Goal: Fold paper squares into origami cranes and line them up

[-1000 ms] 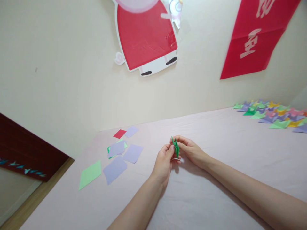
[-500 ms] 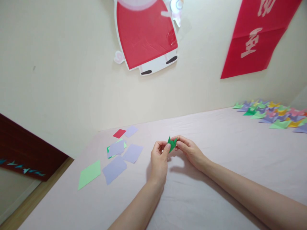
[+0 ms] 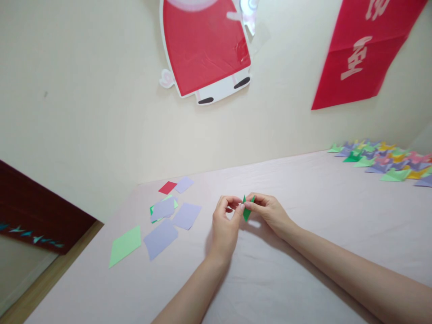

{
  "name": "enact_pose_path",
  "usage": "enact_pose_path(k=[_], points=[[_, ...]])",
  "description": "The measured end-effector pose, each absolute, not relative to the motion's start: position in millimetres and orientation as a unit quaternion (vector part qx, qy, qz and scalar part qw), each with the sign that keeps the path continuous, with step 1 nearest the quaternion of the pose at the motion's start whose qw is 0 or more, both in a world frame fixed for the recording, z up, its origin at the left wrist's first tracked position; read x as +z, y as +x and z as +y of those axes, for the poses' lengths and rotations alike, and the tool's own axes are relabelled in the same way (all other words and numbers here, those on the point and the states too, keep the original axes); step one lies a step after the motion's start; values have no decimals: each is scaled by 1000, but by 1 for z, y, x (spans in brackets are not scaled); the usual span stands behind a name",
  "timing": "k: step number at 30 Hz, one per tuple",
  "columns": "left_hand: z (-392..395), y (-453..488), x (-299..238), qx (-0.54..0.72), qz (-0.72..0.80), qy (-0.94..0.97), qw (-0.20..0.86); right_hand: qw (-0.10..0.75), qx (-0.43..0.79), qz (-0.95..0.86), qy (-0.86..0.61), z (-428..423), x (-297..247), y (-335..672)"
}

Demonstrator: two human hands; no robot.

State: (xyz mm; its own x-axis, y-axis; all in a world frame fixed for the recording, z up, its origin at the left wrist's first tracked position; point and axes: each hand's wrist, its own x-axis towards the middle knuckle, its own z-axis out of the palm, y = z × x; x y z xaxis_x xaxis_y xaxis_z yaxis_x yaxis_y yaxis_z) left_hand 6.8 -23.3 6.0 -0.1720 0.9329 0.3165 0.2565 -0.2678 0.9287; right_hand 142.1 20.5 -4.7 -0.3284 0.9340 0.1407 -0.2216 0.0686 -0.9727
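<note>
A small green folded paper [image 3: 247, 213], with two points sticking up, is pinched between my hands just above the pale cloth surface. My left hand [image 3: 228, 219] closes thumb and fingers on its left side. From the right, my right hand [image 3: 269, 209] grips it with the thumb across its front and the fingers behind. Part of the paper is hidden by my fingertips.
To the left lie several loose paper sheets: light green [image 3: 125, 246], purple [image 3: 161, 238] and red [image 3: 168, 187]. Rows of colourful folded papers [image 3: 393, 159] stand at the far right. Behind rises a wall with a red-and-white cartoon cutout [image 3: 205, 49] and a red banner [image 3: 364, 58].
The green folded paper has shifted slightly right and turned. My right thumb has come across its front, and my left thumb has moved right with it.
</note>
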Motion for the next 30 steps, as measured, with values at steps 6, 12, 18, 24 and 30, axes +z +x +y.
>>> enact_pose_path(k=[6, 12, 18, 24, 30], points=[[-24, 5, 9, 539, 532, 584, 290, 471, 590, -575, -315, 20, -5, 142], [-25, 4, 8, 531, 539, 585, 293, 511, 587, -542, -318, 22, -11, 140], [-23, 2, 7, 531, 546, 573, 304, 516, 523, -590, -334, 22, -13, 142], [-21, 2, 6, 546, 539, 547, 336, 521, 445, -655, -319, 22, -13, 144], [-20, 2, 4, 538, 538, 526, 379, 520, 386, -701, -300, 19, -7, 145]])
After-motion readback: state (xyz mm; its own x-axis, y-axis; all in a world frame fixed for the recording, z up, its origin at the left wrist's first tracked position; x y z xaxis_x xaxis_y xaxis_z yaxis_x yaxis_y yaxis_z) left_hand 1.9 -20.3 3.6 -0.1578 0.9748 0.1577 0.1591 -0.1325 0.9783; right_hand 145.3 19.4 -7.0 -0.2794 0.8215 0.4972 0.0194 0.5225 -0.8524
